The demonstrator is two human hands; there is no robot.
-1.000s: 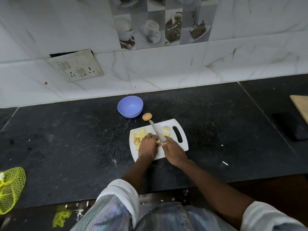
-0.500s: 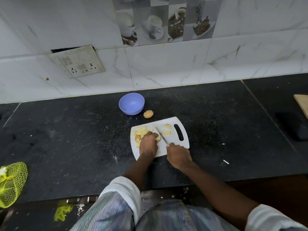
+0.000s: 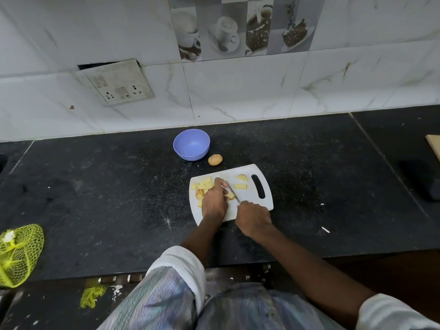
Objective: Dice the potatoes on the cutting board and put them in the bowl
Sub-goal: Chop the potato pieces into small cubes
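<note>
A white cutting board (image 3: 266, 203) lies on the black counter. Several yellow potato dice (image 3: 204, 186) are heaped at its left side, and two larger potato pieces (image 3: 241, 182) lie near the handle slot. My left hand (image 3: 214, 201) holds down a potato piece (image 3: 229, 196) with curled fingers. My right hand (image 3: 253, 217) grips the handle of a knife (image 3: 234, 196), whose blade rests against that piece by my left fingers. An empty blue bowl (image 3: 191, 147) stands behind the board, with a whole unpeeled potato (image 3: 215, 159) beside it.
A yellow mesh bag (image 3: 19, 254) lies at the counter's front left edge. A wooden board edge (image 3: 434, 145) and a dark object (image 3: 428, 182) sit at the far right. A tiled wall with a socket plate (image 3: 116, 83) backs the counter.
The knife blade has drawn back toward me and down into the piece under my left hand. My right hand has shifted slightly nearer. The view has tilted a little.
</note>
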